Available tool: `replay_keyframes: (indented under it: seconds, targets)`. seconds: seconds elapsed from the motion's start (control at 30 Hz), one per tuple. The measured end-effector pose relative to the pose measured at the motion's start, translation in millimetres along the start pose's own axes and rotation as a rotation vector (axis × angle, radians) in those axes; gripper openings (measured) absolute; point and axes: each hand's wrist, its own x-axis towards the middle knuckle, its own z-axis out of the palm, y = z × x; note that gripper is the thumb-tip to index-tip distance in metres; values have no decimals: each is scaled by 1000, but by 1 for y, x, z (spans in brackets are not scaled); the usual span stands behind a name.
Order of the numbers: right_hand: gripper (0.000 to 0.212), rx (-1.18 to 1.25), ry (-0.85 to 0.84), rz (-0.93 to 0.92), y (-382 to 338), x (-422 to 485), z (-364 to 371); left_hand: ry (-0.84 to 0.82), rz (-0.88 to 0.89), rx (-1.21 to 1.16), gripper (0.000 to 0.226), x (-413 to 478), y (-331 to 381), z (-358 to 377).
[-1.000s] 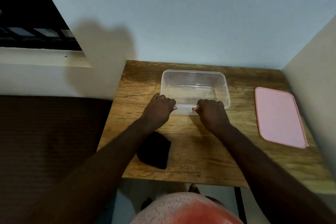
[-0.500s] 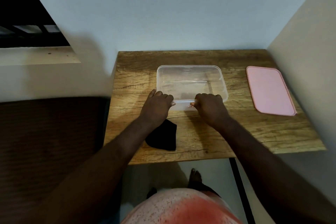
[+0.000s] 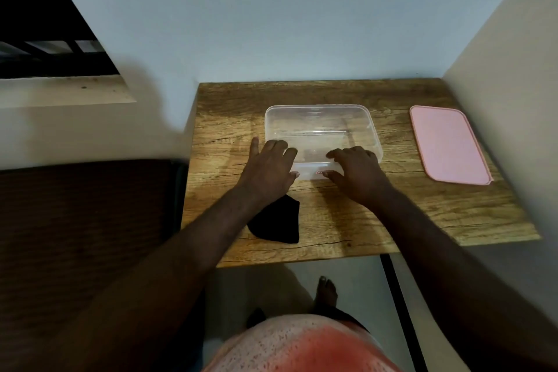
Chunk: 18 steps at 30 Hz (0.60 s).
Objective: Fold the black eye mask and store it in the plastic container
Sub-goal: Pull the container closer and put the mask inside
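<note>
Desk [image 3: 422, 214] set in a corner: far edge against the wall, right edge beside a side wall, left and near edges free. The container [image 3: 372, 130] stands open-side up at the middle, long axis left to right, parallel to the far edge.

The right hand [image 3: 357, 174] grips the container's near wall, fingers curled over the rim and thumb outside. The left hand [image 3: 268, 170] lies over the near left corner with fingers spread and its thumb tip at the near wall; whether it grips cannot be told.

The mask [image 3: 279, 225] lies on the desk, outside the container, near and left of it, partly under the left forearm. Its straight edge faces right and runs near to far; its rounded side points left.

The lid [image 3: 447, 143] lies flat far right, long axis near to far. Bare desk separates lid from container and runs along the near edge right of the mask.
</note>
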Motion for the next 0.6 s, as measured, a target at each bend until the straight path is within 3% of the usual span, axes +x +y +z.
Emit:
replay_keyframes:
  seconds: [0.07, 0.13, 0.2, 0.23, 0.33, 0.4, 0.5, 0.6]
  targets:
    - [46, 68, 75, -9, -1, -5, -4, 207, 2, -165, 48, -8, -2, -10]
    - [33, 164, 290, -30, -8, -14, -10, 431, -83, -350, 39, -21, -8, -14]
    - [15, 280, 476, -52, -23, -26, -12, 481, -271, -571, 33, -38, -17, -10]
    - [10, 339, 487, -62, -33, -33, -11, 429, -372, -653, 32, -46, -21, -3]
    - [11, 375, 297, -164, -61, -48, 12, 148, -567, -684, 41, -65, -26, 21]
    - [23, 300, 115, -249, -74, -52, 36, 18, -608, -661, 49, -75, -25, 33]
    - [45, 224, -70, -262, -86, -53, 63, 1, -613, -651, 50, -80, -22, 39]
    - [53, 182, -106, -231, -89, -50, 75, -12, -615, -645, 49, -76, -22, 40]
